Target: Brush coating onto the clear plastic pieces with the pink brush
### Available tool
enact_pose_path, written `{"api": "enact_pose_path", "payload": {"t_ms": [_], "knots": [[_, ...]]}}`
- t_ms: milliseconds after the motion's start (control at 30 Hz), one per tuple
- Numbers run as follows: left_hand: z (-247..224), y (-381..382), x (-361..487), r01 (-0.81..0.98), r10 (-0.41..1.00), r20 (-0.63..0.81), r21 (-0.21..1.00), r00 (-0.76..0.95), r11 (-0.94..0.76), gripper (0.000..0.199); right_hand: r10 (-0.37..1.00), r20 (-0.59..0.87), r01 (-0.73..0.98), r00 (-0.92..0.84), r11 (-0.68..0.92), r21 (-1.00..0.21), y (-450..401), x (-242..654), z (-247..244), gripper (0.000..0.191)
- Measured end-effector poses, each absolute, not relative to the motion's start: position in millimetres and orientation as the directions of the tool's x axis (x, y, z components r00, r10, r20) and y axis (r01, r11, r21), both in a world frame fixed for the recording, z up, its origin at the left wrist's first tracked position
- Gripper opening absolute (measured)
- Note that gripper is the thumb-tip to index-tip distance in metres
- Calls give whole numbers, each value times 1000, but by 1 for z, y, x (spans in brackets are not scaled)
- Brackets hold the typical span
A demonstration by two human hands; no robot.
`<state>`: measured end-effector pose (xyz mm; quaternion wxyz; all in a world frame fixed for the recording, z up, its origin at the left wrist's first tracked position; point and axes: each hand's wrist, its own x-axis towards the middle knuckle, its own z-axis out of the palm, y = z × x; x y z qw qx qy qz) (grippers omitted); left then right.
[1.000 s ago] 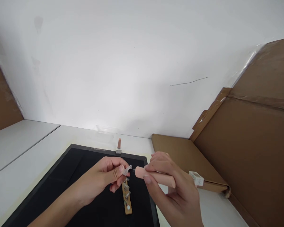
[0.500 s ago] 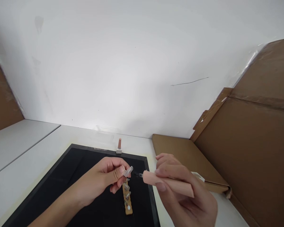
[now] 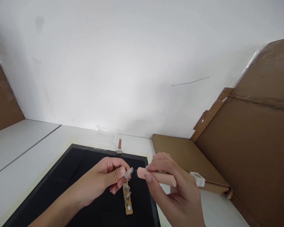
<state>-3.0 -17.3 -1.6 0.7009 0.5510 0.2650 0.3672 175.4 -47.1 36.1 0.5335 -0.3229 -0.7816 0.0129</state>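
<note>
My left hand [image 3: 101,179] pinches a small clear nail tip [image 3: 128,172] between thumb and fingers, above a tan strip [image 3: 127,199] that carries several more clear tips and lies on the black mat [image 3: 68,176]. My right hand [image 3: 172,192] grips a long peach-pink brush cap [image 3: 156,177], its short dark brush end pointing left and almost touching the held tip. A small white bottle [image 3: 197,178] shows just behind my right hand; whether the hand touches it I cannot tell.
A second small bottle with a peach cap [image 3: 119,147] stands at the mat's far edge. Flat brown cardboard [image 3: 184,151] lies on the white table [image 3: 26,164] to the right, with a tall cardboard sheet [image 3: 255,142] leaning behind it. A white wall rises at the back.
My right hand drew the brush cap away to the right, then brought it back left toward the clear tip. My left hand has stayed nearly still.
</note>
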Motion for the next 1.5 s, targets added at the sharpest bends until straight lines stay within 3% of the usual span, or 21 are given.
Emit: {"api": "enact_pose_path", "payload": {"t_ms": [367, 633, 733, 933, 1233, 1367, 1500], "knots": [[-1, -13, -6, -203, 826, 33, 974, 563, 99, 41, 456, 867, 407, -201, 844, -350, -50, 176, 36, 13], [-2, -15, -2, -165, 838, 48, 985, 544, 50, 45, 505, 834, 524, -223, 783, -334, -45, 177, 37, 14], [-5, -11, -3, -115, 855, 71, 993, 514, -13, 47, 503, 837, 497, -217, 794, -349, -45, 179, 37, 15], [-6, -9, -3, -44, 852, 116, 993, 511, -109, 46, 486, 783, 371, -388, 860, -350, -46, 183, 45, 20], [-10, -14, -3, 15, 823, 124, 987, 555, -159, 32, 536, 776, 542, -333, 782, -308, -39, 187, 39, 13], [-11, -14, -2, 115, 842, 165, 959, 514, -258, 27, 527, 791, 606, -312, 751, -261, -39, 190, 40, 15], [-11, -11, 0, 294, 851, 327, 836, 411, -463, 26, 496, 770, 465, -402, 835, -296, -42, 191, 45, 17]]}}
